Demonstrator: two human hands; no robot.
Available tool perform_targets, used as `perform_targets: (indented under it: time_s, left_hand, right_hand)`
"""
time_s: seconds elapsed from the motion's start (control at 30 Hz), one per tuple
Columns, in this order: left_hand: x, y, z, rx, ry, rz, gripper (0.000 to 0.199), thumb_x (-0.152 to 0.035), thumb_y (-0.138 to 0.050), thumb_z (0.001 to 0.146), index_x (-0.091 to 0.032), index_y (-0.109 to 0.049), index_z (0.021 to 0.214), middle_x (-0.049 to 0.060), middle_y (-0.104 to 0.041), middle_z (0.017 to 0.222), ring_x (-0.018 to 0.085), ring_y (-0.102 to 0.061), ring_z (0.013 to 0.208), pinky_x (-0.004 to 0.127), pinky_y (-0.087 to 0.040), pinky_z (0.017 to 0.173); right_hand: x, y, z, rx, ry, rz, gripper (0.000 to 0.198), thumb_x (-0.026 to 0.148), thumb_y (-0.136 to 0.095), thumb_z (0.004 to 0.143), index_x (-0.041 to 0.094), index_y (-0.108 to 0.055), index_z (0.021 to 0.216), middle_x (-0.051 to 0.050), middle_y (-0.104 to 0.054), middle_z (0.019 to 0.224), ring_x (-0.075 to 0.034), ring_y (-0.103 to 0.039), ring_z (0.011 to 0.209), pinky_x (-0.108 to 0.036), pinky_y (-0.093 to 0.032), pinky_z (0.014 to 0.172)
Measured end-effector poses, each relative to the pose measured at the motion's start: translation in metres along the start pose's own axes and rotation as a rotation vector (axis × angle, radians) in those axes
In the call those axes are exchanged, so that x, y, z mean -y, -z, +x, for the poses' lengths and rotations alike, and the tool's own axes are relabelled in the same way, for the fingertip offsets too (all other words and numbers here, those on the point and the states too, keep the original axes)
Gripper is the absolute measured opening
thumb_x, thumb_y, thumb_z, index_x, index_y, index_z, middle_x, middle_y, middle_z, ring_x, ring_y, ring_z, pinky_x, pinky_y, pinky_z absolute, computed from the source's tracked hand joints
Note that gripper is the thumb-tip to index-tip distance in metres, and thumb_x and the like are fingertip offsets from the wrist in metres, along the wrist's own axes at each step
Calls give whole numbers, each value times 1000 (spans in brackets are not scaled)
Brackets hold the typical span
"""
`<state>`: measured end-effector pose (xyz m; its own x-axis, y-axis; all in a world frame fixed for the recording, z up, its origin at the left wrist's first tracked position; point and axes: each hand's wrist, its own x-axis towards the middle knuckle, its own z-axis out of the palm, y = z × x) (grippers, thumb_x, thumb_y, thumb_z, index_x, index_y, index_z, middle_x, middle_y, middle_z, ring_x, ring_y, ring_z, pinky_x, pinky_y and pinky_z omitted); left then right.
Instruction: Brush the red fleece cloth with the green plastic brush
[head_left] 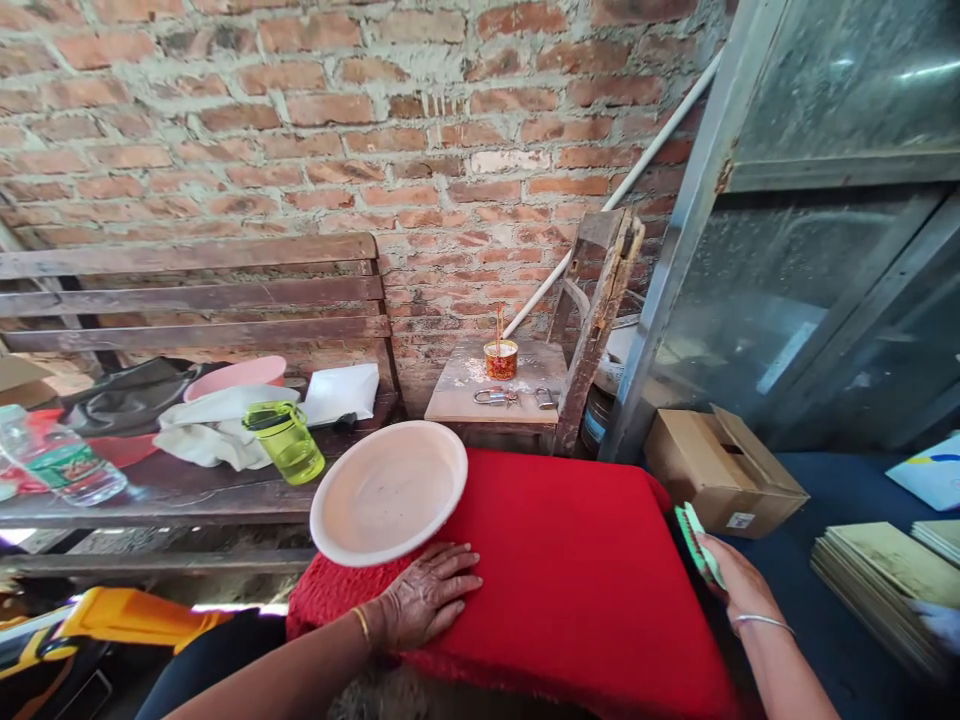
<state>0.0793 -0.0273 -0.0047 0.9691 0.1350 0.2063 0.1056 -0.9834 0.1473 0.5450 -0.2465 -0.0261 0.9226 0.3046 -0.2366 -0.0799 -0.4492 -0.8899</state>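
Note:
Red cloth (570, 560) covers the surface in front of me, with a shaggy part along its left end. My left hand (435, 592) lies flat on this cloth, fingers stretched out, holding nothing. Just beyond it, a pale pinkish-white basin (390, 492) stands on the cloth's far left corner, with no water visible inside. At the cloth's right edge, my right hand (733, 580) is closed around a light green brush (699, 545), tilted on its side with a dark strip along its middle. The fingers are partly hidden behind the brush.
On the left, a wooden bench (202, 500) bears a green bottle (289, 445), a clear bottle (71, 465) and cloths. A chair (457, 390) holds an incense pot (500, 360) and padlocks (493, 397). Rightward are a cardboard box (724, 480) and stacked boards (874, 570).

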Motion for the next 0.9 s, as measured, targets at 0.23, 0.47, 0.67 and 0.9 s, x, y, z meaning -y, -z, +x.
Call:
perform_targets:
  time_s: [0.23,0.47,0.67,0.9]
  left_hand:
    - [-1,3,0,-25,-1,22,41,-20,-50,93,-31,-54,133,4,-53,143,23,-48,134,42,-41,111]
    - [-1,3,1,-14,-13,-4,40,-22,-50,93,-29,-53,133,5,-52,144,24,-45,135,44,-40,111]
    - [0,2,1,-8,-9,-29,41,-21,-51,93,-28,-53,133,7,-53,143,25,-45,136,46,-40,111]
    - [0,2,1,-5,-10,-25,40,-21,-50,93,-27,-53,133,7,-52,143,25,-44,136,46,-39,112]
  right_hand:
    - [3,-15,0,154,-38,34,57,62,-58,59,23,-70,98,-4,-74,84,-24,-67,78,-31,-49,60]
    - [6,17,1,11,21,-260,46,58,-63,60,26,-71,91,-10,-69,94,-36,-59,103,-45,-44,86]
    - [50,-54,-76,118,513,-457,54,60,-52,77,24,-67,115,-10,-59,104,-27,-58,100,-37,-45,88]
    - [70,-123,-156,363,932,-864,32,38,-59,84,31,-68,114,-6,-59,104,-23,-57,93,-34,-41,89]
